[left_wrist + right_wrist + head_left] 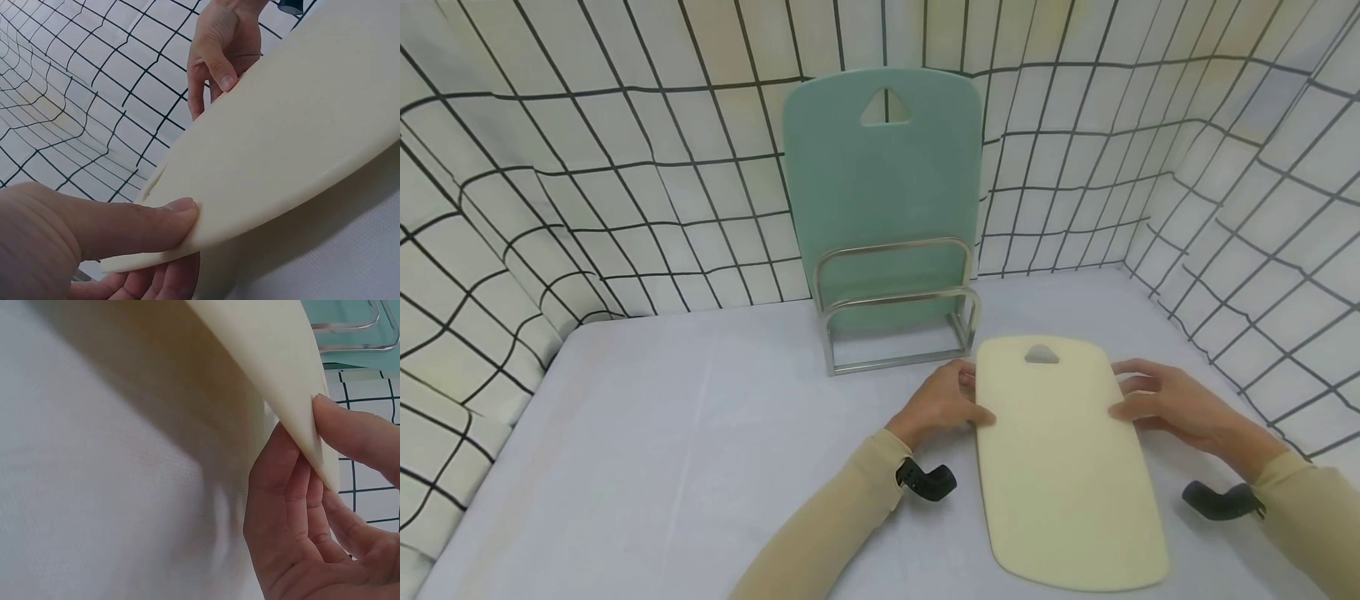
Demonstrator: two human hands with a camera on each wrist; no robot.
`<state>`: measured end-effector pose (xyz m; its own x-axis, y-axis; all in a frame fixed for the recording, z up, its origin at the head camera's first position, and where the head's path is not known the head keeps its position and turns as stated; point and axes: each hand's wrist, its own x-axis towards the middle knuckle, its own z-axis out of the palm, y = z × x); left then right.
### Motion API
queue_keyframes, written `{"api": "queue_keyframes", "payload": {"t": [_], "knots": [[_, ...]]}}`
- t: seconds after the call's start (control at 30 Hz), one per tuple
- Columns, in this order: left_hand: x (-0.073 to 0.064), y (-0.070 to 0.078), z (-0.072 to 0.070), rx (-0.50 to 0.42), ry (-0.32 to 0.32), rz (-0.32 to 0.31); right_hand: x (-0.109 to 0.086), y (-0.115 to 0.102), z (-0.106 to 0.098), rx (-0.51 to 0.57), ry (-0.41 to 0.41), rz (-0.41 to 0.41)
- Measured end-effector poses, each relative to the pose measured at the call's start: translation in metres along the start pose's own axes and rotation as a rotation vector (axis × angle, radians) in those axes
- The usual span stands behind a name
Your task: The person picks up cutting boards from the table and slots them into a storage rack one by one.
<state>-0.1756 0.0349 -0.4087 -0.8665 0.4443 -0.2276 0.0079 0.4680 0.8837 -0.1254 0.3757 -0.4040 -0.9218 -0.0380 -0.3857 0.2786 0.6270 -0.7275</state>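
Note:
A cream cutting board (pixel 1063 475) with a cut-out at its far end is held between both hands at the right of the head view. My left hand (pixel 942 404) pinches its left edge, thumb on top and fingers beneath, as the left wrist view shows with the thumb (pixel 181 215). On the opposite edge my right hand (pixel 1176 408) pinches the board the same way, thumb on the upper face and fingers under it in the right wrist view. The board's far end is raised, with a shadow (pixel 156 375) beneath it.
Behind the hands a metal rack (pixel 895 296) holds a larger green cutting board (pixel 883 183) upright. A white-covered table (pixel 625 450) lies under everything. Grid-patterned cloth (pixel 647 167) encloses the back and both sides, close to the right hand.

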Motion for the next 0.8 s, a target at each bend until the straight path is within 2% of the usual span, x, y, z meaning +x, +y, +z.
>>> {"api": "queue_keyframes", "payload": {"t": [0.37, 0.8], "knots": [[-0.0004, -0.0008, 0.0027, -0.117, -0.02, 0.007, -0.0025, -0.0005, -0.0023, 0.001, 0.008, -0.002], [-0.0031, 0.0043, 0.0035, -0.084, -0.007, 0.015, -0.0067, -0.0069, -0.0044, -0.003, 0.035, -0.01]]}}
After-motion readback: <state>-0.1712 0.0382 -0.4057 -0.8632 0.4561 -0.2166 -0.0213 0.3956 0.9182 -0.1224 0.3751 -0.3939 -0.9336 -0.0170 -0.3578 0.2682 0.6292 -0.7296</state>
